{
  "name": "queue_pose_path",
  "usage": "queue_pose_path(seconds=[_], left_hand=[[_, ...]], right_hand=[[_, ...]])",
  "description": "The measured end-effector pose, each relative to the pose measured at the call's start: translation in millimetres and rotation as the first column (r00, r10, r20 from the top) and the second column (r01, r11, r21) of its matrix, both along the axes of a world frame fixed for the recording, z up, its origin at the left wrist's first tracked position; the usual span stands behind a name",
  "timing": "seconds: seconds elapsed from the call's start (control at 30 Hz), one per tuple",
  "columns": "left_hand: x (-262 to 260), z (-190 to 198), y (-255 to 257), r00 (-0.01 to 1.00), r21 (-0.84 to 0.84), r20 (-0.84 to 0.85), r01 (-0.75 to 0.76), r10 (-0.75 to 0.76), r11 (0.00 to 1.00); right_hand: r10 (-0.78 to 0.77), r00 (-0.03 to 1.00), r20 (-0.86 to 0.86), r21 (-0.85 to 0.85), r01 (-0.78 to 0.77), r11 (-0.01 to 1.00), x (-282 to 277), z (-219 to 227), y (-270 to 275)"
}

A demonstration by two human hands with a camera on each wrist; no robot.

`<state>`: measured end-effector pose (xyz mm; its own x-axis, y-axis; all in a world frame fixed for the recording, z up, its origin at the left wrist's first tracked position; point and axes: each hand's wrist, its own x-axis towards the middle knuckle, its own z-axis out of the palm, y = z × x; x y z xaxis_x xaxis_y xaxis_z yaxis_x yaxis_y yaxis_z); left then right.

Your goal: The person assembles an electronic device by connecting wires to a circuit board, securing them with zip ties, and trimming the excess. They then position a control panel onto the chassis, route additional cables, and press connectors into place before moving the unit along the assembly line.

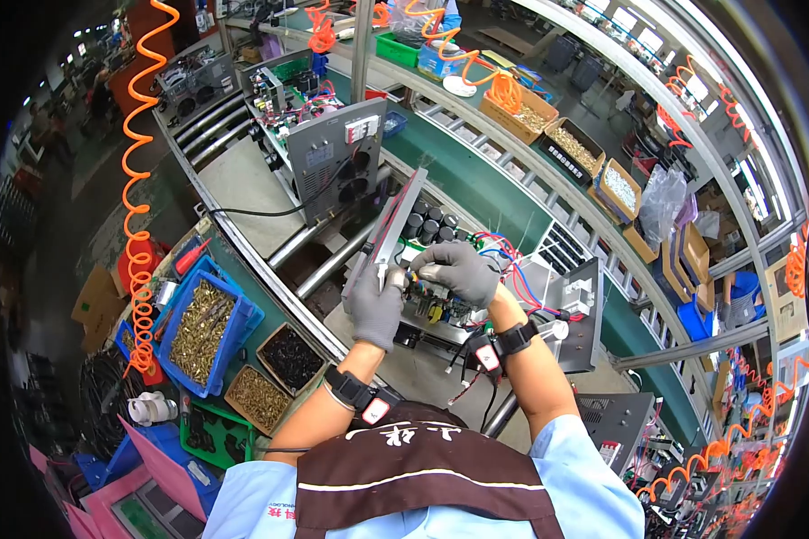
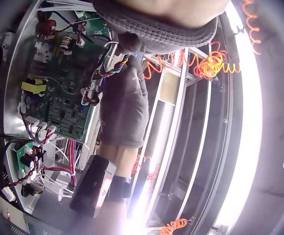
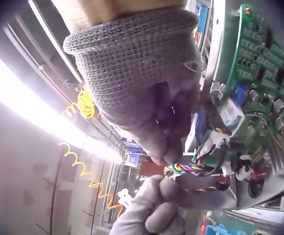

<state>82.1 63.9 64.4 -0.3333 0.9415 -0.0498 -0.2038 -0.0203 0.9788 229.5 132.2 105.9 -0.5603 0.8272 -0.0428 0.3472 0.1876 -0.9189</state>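
I see left hand (image 1: 377, 305) gripping the tilted metal side panel (image 1: 392, 225) of the open chassis | right hand (image 1: 458, 269) pinching the multicoloured wire bundle (image 3: 193, 169) at the green circuit board (image 2: 66, 93) | chassis on roller conveyor (image 1: 333, 256), mid-line | blue screw bin (image 1: 202, 328) at left.

- Left hand (image 1: 377, 307), gloved, fingers curled, reaches forward from a bent forearm.
- Right hand (image 1: 458, 269), gloved, fingers curled downward, sits just beside the left.

Gloved right hand (image 2: 124, 105) pinching multicoloured wire bundle (image 2: 113, 67) beside green circuit board (image 2: 63, 93).
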Motion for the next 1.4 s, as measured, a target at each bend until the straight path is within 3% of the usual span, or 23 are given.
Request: queue_pose_path(seconds=[0.1, 0.17, 0.27, 0.37, 0.47, 0.53, 0.63, 0.83, 0.93, 1.23, 1.4], left_hand=[[-1, -2, -1, 0.998, -0.002, 0.063, -0.013, 0.013, 1.0], [-3, 2, -4, 0.979, -0.069, 0.203, 0.023, -0.008, 0.997], [-5, 3, -3, 0.968, -0.071, 0.243, 0.078, -0.059, 0.994], [-5, 4, -5, 0.966, -0.091, 0.246, 0.108, -0.083, 0.99], [-1, -4, -4, 0.962, -0.04, 0.269, 0.065, -0.052, 0.997], [-2, -5, -6, 0.963, -0.04, 0.261, 0.075, -0.062, 0.996], [-2, -3, -7, 0.955, -0.029, 0.286, 0.087, -0.075, 0.996], [-4, 5, -13, 0.941, -0.102, 0.336, 0.089, -0.05, 0.991], [-5, 0, -13, 0.937, -0.099, 0.347, 0.083, -0.044, 0.992], [-4, -4, -11, 0.939, -0.104, 0.345, 0.051, -0.012, 0.993], [-1, 0, -11, 0.939, -0.135, 0.344, 0.021, 0.027, 0.991]], right_hand=[[0.164, 0.974, -0.156, -0.057, -0.175, 0.983, 4, 2, 4], [0.18, 0.972, -0.151, -0.072, -0.192, 0.979, 8, 2, 8], [0.199, 0.965, -0.171, -0.137, -0.223, 0.965, 10, 2, 14], [0.293, 0.947, -0.13, -0.065, -0.303, 0.951, 11, 4, 22], [0.309, 0.942, -0.133, -0.118, -0.325, 0.938, 9, -4, 29], [0.385, 0.91, -0.151, 0.083, -0.377, 0.923, 6, -8, 32], [0.456, 0.868, -0.198, 0.121, -0.44, 0.89, 2, -7, 35], [0.418, 0.897, -0.144, -0.055, -0.429, 0.902, -4, 15, 30], [0.434, 0.9, -0.036, -0.054, -0.435, 0.899, -3, 3, 39], [0.365, 0.931, 0.018, 0.046, -0.365, 0.93, -10, 5, 33], [0.344, 0.938, 0.042, 0.022, -0.345, 0.938, -11, 4, 30]])
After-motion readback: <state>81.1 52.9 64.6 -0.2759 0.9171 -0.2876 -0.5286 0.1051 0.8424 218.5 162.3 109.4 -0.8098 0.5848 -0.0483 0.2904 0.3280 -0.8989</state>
